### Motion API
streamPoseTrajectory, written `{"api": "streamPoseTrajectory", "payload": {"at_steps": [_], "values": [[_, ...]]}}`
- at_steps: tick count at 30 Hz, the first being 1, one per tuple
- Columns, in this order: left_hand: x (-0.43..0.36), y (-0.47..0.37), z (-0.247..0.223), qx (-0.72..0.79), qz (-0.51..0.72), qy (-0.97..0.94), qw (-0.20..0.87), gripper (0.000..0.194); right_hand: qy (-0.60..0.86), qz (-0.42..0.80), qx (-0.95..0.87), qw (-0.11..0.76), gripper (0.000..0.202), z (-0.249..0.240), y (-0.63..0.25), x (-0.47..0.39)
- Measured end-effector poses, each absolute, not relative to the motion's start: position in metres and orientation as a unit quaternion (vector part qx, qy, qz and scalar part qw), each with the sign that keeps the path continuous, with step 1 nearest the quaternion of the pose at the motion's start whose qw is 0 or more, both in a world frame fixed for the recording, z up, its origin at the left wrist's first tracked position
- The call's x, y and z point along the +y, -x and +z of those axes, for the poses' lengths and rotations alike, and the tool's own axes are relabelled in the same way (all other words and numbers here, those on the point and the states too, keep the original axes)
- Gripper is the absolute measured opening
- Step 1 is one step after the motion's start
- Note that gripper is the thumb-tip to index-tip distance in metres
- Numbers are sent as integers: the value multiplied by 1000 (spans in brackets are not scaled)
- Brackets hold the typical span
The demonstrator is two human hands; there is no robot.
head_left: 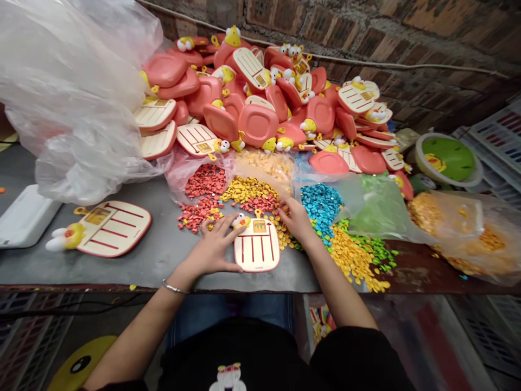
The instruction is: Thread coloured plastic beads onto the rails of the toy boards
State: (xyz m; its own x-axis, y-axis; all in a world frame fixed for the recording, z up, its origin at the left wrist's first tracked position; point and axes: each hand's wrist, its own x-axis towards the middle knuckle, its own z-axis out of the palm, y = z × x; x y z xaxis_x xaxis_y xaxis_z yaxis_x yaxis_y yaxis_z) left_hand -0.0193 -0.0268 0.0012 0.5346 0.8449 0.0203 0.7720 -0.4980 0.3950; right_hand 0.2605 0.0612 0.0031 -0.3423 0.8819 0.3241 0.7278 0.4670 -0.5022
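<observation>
A small cream toy board (pixel 260 252) with a pink rim, dark red slots and a chick head at its upper left lies flat before me. My left hand (pixel 215 244) steadies its left side, thumb at the lower edge and index finger by the chick head, the other fingers spread. Just beyond the board's upper right, my right hand (pixel 296 220) has its fingers bent together over small yellow pieces (pixel 283 231); whatever is between the fingertips is hidden. Small red pieces (pixel 260 204) lie above the board.
Another board (pixel 118 228) lies at left, near a white box (pixel 26 217). Many pink-backed boards (pixel 258 124) are heaped behind. Bags spill red (pixel 205 182), blue (pixel 321 203) and green pieces (pixel 382 252). A clear plastic bag (pixel 81 98) covers the back left; a green-lined bowl (pixel 448 157) stands right.
</observation>
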Motion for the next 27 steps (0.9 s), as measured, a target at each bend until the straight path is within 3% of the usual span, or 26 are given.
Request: {"api": "streamPoseTrajectory", "payload": {"at_steps": [5, 13, 20, 27], "values": [[-27, 19, 2, 472, 101, -859, 171, 98, 489, 205, -794, 298, 13, 5, -256, 34], [-26, 19, 2, 471, 103, -860, 170, 98, 419, 171, -836, 310, 22, -8, -245, 18], [-27, 18, 3, 473, 100, -861, 158, 99, 442, 125, -842, 281, 19, -4, -243, 20], [-28, 17, 4, 476, 104, -861, 146, 100, 401, 214, -843, 288, 14, 5, -250, 7]]}}
